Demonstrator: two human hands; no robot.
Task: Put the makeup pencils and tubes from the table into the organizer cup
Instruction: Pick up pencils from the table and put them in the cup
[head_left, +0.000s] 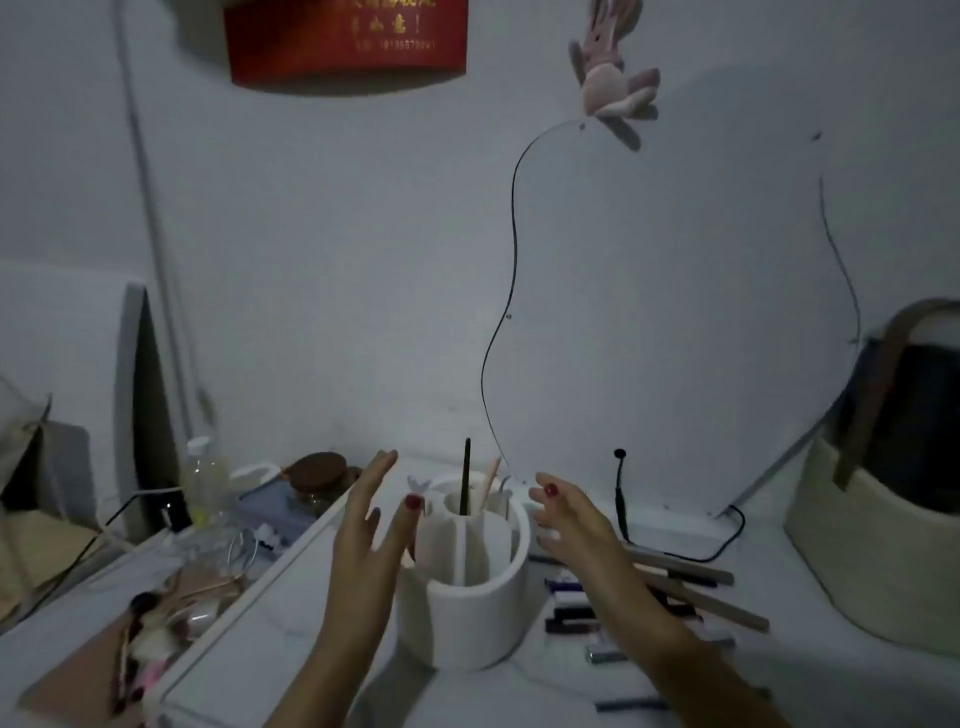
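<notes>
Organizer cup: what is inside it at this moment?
The white organizer cup has dividers. A dark pencil and a pale pink one stand upright in its rear compartments. The near compartments look empty, but their floors are hidden by the wall.

The near table (322, 670) in front of the organizer cup (467, 613) is left clear. Passage on its right is obstructed by scattered pencils and tubes (675, 597); the left is bounded by a cluttered tray (218, 618).
</notes>
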